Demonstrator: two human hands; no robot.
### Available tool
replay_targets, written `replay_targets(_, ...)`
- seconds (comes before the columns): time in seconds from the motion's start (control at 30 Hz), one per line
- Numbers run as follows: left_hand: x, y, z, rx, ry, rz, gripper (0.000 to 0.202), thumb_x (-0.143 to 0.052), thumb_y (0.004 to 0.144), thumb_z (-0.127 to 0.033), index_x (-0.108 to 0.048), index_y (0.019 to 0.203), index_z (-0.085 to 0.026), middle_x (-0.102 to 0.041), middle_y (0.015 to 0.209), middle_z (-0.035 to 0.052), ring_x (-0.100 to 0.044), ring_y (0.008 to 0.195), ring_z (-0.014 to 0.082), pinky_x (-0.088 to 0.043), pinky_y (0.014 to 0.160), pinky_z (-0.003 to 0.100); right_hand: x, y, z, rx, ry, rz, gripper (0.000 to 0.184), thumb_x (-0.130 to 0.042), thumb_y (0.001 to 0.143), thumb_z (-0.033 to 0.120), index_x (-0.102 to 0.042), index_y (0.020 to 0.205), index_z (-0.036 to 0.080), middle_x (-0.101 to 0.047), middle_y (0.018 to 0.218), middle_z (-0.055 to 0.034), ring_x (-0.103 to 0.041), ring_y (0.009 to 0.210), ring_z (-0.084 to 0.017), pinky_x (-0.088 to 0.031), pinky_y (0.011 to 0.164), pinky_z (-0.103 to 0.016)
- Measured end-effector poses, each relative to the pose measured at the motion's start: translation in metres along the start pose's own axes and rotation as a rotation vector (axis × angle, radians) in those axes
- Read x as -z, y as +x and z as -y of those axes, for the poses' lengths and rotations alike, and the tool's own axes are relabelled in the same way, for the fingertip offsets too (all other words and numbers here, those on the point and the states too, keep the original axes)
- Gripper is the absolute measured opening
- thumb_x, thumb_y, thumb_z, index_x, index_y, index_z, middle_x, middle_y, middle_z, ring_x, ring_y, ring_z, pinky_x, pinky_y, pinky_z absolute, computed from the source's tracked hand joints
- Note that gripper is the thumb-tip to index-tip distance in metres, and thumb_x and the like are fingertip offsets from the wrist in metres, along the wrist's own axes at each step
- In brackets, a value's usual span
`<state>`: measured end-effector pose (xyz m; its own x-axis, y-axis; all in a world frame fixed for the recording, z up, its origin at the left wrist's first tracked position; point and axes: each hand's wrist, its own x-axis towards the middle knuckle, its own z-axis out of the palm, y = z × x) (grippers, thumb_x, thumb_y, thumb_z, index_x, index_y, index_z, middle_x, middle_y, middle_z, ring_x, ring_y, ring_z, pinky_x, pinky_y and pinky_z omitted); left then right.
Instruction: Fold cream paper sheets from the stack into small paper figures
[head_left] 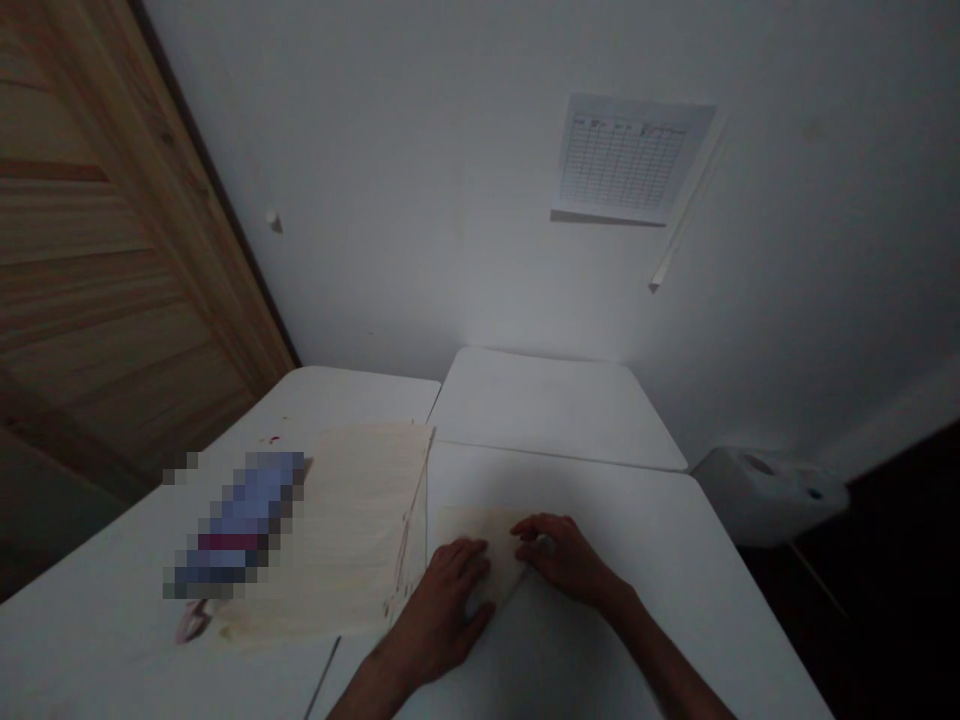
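My left hand [442,610] lies flat on a sheet of cream paper [480,540], which looks folded and has a pointed corner near the bottom. My right hand [566,560] reaches in from the right, its fingertips on the sheet's right side. A small pale glint shows by those fingers, too unclear to name. Left of my left hand is a larger stack of cream paper [352,530] with uneven edges. A pixelated blue and maroon patch [240,525] hides whatever lies on the stack's left side.
Two white tables [570,480] meet in a seam, with another white table top [555,405] beyond them against a white wall [450,200]. A wooden door [112,250] stands at the left. A printed grid sheet [628,160] hangs on the wall, and a white plastic object [765,490] sits at the right.
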<state>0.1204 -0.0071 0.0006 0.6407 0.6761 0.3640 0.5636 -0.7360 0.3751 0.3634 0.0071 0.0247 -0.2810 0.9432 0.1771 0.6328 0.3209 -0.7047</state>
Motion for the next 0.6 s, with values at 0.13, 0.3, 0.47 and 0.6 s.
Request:
replay_targets(0.13,0.001,-0.001,-0.003,0.001,-0.019,-0.028,0.038,-0.058,0.081,-0.019,-0.053,0.119,-0.021,-0.052,0.132,0.0118,-0.047,0.122,0.0307,-0.044,0.099,0.051,-0.007,0.005,-0.003,-0.012,0.022,0.017,0.022,-0.065,0.081,0.024,-0.068,0.103,0.025,-0.071,0.095,-0.0021,-0.066,0.087,-0.019,-0.047,0.087,-0.035)
replay_targets(0.3,0.007,0.003,-0.012,-0.019,-0.047,-0.006,0.027,-0.052,0.085,-0.014,-0.058,0.11,-0.02,-0.059,0.115,0.0093,-0.052,0.111,0.0265,-0.045,0.096,0.047,-0.016,0.008,-0.007,-0.019,0.016,-0.003,0.021,-0.063,0.082,0.024,-0.067,0.103,0.025,-0.071,0.095,-0.0025,-0.067,0.086,-0.019,-0.049,0.084,-0.033)
replay_targets(0.47,0.013,0.009,-0.02,-0.044,-0.095,0.053,0.019,-0.046,0.087,-0.01,-0.061,0.092,-0.021,-0.062,0.094,0.0058,-0.055,0.093,0.0211,-0.048,0.085,0.04,-0.021,0.009,-0.01,0.001,-0.024,-0.02,0.022,-0.064,0.082,0.023,-0.067,0.103,0.024,-0.07,0.095,-0.0021,-0.066,0.085,-0.017,-0.048,0.083,-0.031)
replay_targets(0.6,0.016,0.01,-0.02,-0.051,-0.096,0.054,0.019,-0.047,0.086,-0.009,-0.06,0.092,-0.021,-0.061,0.09,0.0048,-0.055,0.089,0.0204,-0.047,0.083,0.038,-0.023,0.01,-0.009,0.021,-0.04,-0.044,0.021,-0.065,0.081,0.022,-0.066,0.102,0.024,-0.069,0.094,-0.0018,-0.064,0.087,-0.017,-0.047,0.083,-0.03)
